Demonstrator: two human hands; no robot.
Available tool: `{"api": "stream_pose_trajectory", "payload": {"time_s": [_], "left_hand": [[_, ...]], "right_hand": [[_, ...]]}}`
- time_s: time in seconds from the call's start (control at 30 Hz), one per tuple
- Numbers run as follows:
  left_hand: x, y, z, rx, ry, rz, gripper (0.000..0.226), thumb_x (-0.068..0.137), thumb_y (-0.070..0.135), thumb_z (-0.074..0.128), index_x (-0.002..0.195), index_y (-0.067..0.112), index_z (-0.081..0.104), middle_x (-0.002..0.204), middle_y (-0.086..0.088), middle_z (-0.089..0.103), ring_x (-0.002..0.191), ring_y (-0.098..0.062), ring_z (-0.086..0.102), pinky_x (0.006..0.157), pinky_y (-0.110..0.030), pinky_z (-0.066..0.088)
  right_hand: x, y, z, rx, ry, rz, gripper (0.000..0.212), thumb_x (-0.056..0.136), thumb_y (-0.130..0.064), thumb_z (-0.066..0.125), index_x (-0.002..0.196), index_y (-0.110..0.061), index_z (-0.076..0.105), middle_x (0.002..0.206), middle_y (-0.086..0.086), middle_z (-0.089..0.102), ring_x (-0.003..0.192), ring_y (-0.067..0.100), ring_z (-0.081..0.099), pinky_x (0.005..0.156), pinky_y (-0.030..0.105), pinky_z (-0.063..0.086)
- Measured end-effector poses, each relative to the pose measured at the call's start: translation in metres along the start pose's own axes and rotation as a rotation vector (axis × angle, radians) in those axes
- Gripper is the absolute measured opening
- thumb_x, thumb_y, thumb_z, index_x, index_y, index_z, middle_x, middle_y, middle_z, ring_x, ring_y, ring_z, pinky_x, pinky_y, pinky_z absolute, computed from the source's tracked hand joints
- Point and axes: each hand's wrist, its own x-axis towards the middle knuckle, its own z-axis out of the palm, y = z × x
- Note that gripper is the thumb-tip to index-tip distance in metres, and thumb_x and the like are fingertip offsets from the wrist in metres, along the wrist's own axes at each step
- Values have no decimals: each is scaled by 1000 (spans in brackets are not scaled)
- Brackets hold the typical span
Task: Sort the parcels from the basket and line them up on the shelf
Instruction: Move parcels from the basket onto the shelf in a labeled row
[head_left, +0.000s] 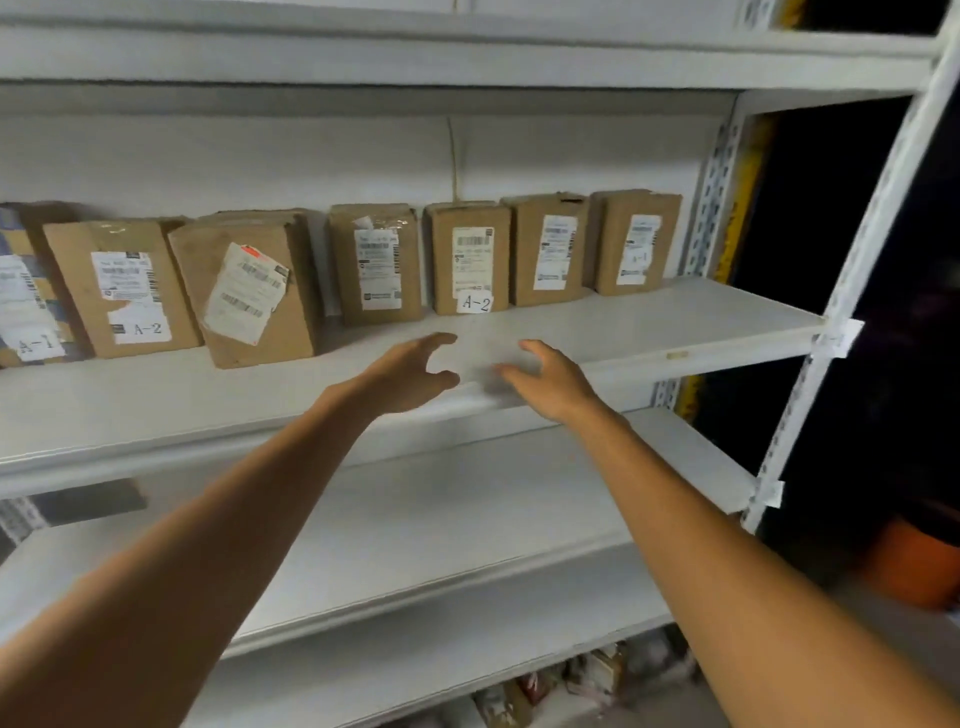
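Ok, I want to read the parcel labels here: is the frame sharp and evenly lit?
Head view: the handwritten A-2 tag reads, but the printed labels are too soft; motion blur smears the right hand at its fingertips; the wide lens bows the shelf and upright, beyond which it is mostly black.

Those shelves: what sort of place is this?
Probably a parcel store room or sorting depot: white metal shelves, a row of cardboard parcels with shipping labels, and handwritten tags like A-2.
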Motion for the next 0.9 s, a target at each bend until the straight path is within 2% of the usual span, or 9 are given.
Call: {"api": "stream_pose_trajectory", "payload": {"time_s": [0.17,0.3,0.43,0.53,0.6,0.7,0.8,0.9], "left_hand": [[13,90,65,-99,-105,115,53,93,28,59,142,27,40,144,-6,45,122,-24,48,96,-30,41],[10,147,124,-184,-260,276,49,94,28,58,140,32,42,145,0,42,132,-21,42,105,-29,36],[4,192,184,-146,-416,364,51,95,31,55,143,31,38,148,-5,40,132,-24,41,112,-37,33],[-13,222,240,-149,-553,449,48,96,25,54,142,26,40,146,-6,41,131,-27,44,107,-37,39],[-27,236,273,-166,-666,507,49,96,21,55,142,26,40,148,-7,40,132,-27,43,100,-35,42],[-47,255,320,-139,-801,622,51,95,23,56,142,28,40,147,-5,43,131,-24,44,97,-32,41],[-66,267,356,-125,-880,712,51,94,28,58,141,33,41,144,-1,46,129,-22,46,94,-31,41],[-87,274,390,-142,-996,766,51,95,23,58,142,28,40,144,-3,46,128,-23,48,91,-28,40]], "right_hand": [[-53,58,-66,-30,144,150,60,95,-42,56,146,-17,39,149,9,43,135,29,41,108,36,36],[-109,115,-109,-1,242,282,53,96,-35,56,144,-15,43,147,6,45,134,26,43,100,27,35],[-169,172,-134,3,344,483,50,96,-36,57,140,-15,46,139,8,51,128,29,49,99,34,42],[-219,204,-141,-4,403,633,48,96,-36,57,137,-13,49,136,9,52,124,28,51,101,38,46],[-247,225,-142,1,424,701,49,94,-40,57,136,-17,51,135,4,54,123,26,53,95,33,48],[-294,256,-135,-6,500,839,48,95,-35,57,136,-12,52,129,2,56,117,21,56,86,25,42],[-334,270,-124,2,579,948,54,93,-37,59,140,-12,49,136,8,56,123,27,54,92,29,43],[-374,281,-106,60,609,1029,50,94,-34,60,137,-10,51,138,10,53,126,29,50,100,35,39]]}}
